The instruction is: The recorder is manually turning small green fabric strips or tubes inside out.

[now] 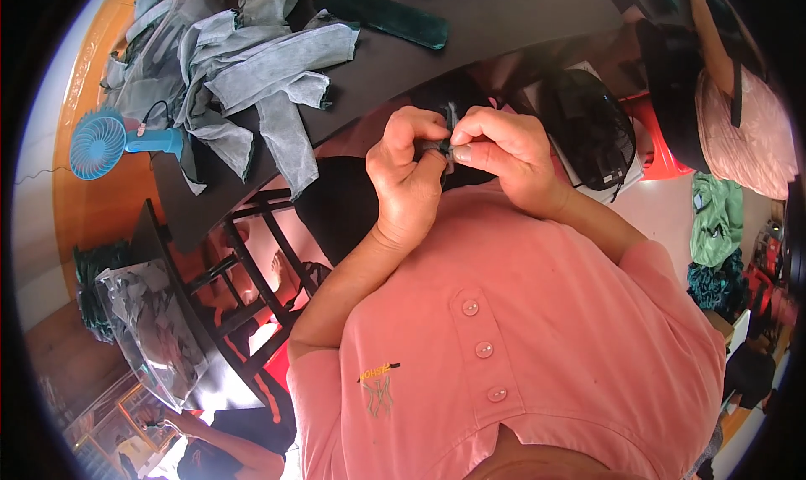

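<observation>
Beside table (512, 14): pinching small dark piece (445, 146) in nearly closed fingers of left hand (403, 178) and right hand (519, 161); apparently unfinished, with grey cloth strips (273, 69) on table perhaps left.

Garment: pink shirt (554, 329) | Front: stitched rectangular placket (477, 327), three round pale buttons (484, 350) in line | Left chest: embroidery (379, 396), greenish linear motif, small yellow lettering above | Sleeves (315, 396): short, pink | Neckline (509, 423): open, V-shaped

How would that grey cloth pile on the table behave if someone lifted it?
The grey cloth pile would probably flop: one strip droops over the dark table's edge. Its pieces look thin, so likely light. Being loosely overlapped, some might slide off.
</observation>
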`<action>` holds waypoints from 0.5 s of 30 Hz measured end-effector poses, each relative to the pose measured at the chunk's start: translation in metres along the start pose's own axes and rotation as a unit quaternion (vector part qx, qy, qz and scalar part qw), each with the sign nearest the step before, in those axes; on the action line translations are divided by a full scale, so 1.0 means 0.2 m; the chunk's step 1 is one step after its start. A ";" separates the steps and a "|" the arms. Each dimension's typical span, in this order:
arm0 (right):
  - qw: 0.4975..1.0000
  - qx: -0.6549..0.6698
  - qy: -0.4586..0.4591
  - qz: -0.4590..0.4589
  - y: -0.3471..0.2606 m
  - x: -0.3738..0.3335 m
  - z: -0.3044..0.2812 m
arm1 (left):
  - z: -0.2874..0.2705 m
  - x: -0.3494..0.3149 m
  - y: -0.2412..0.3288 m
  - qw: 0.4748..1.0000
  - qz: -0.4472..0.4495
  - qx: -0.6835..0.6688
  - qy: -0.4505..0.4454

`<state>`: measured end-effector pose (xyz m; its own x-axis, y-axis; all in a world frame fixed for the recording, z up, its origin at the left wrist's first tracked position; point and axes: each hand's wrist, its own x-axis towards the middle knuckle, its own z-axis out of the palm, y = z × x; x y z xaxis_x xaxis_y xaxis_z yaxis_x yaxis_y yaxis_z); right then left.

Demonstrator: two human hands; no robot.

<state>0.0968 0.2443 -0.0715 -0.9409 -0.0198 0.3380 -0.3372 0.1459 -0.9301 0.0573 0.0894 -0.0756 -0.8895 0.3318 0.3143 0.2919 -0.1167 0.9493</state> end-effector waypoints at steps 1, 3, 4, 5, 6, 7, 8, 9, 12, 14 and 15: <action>1.000 0.013 -0.008 0.011 -0.01 0.01 -0.01 | 0.00 0.00 -0.01 1.000 -0.024 -0.016 -0.010; 0.998 0.039 -0.018 0.053 -0.02 -0.01 -0.02 | 0.03 -0.01 -0.01 0.997 -0.070 -0.020 -0.015; 0.993 0.066 -0.029 0.095 -0.03 -0.02 -0.03 | 0.02 0.00 -0.03 0.997 -0.071 -0.020 -0.014; 0.993 0.067 -0.030 0.096 -0.04 -0.03 -0.02 | 0.01 0.01 -0.06 0.999 0.011 0.036 -0.025; 0.991 0.078 -0.027 0.104 -0.06 -0.03 -0.02 | 0.00 0.02 -0.09 0.991 0.093 0.091 -0.038; 0.989 0.089 -0.025 0.113 -0.06 -0.04 -0.02 | 0.00 0.01 -0.08 0.998 0.025 0.043 -0.029; 0.989 0.089 -0.024 0.114 -0.05 -0.04 -0.01 | 0.00 0.00 -0.08 0.998 0.024 0.043 -0.030; 0.989 0.093 -0.030 0.107 -0.04 -0.05 -0.01 | -0.01 -0.01 -0.08 1.000 -0.009 0.017 -0.017; 0.985 0.125 -0.026 0.118 -0.02 -0.07 0.03 | 0.00 -0.01 -0.07 1.000 -0.017 -0.020 0.004; 0.979 0.153 -0.013 0.137 0.00 -0.09 0.04 | 0.00 0.01 -0.02 0.993 -0.094 -0.071 0.016; 0.979 0.148 -0.032 0.139 0.01 -0.09 0.04 | -0.01 0.01 -0.02 0.993 -0.096 -0.074 0.011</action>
<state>0.1127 0.2376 -0.0797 -0.9944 -0.0836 0.0647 -0.0527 -0.1381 -0.9890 0.0541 0.0889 -0.0791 -0.9316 0.3411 0.1261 0.0627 -0.1909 0.9796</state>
